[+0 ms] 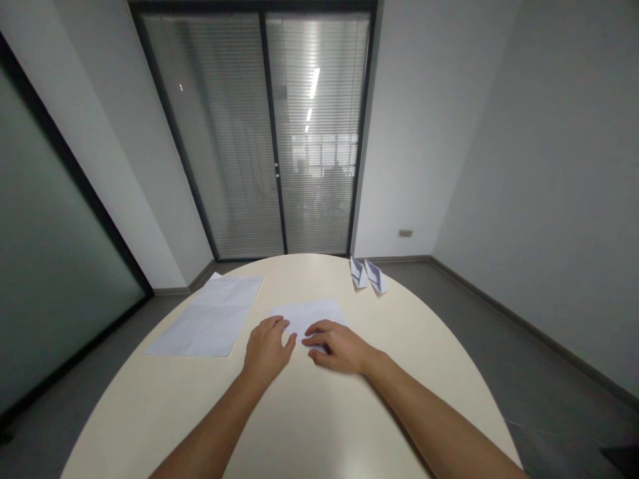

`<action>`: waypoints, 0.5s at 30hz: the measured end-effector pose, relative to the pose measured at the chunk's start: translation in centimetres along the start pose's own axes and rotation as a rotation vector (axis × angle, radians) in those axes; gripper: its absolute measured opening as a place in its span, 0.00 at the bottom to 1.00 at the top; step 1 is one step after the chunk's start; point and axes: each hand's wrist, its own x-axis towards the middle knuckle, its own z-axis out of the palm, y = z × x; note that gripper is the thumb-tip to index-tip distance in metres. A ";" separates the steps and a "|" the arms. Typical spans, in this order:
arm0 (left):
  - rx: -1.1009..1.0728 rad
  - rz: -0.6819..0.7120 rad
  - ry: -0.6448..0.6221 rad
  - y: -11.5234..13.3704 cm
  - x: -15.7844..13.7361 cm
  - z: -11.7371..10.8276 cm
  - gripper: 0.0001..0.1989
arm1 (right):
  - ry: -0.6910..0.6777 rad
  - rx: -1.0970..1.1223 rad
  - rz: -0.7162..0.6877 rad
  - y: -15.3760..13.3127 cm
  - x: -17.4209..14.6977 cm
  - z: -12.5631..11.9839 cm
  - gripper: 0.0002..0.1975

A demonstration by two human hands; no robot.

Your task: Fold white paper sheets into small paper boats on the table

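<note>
A white sheet of paper (312, 311) lies flat on the round cream table (299, 426), partly covered by both hands. My left hand (268, 344) rests on its left side, fingers stretched forward and thumb apart. Over the right part of the paper is my right hand (337, 346), its fingers slightly bent, spread and pointing left. Neither hand grips anything that I can see. The near edge of the sheet is hidden behind the hands.
Larger white sheets (204, 319) lie at the table's left side. Two folded paper boats (358, 273) stand near the far right edge. Beyond the table are a glass partition with blinds (319, 199) and grey walls.
</note>
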 end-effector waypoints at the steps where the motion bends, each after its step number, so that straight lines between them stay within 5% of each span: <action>1: 0.018 -0.019 0.007 -0.1 0.1 0.0 0.13 | -0.005 0.000 0.001 0.0 0.0 0.0 0.18; 15: 0.032 0.011 -0.008 0.2 -0.1 -0.3 0.18 | 0.007 -0.004 0.002 0.0 0.0 -0.1 0.17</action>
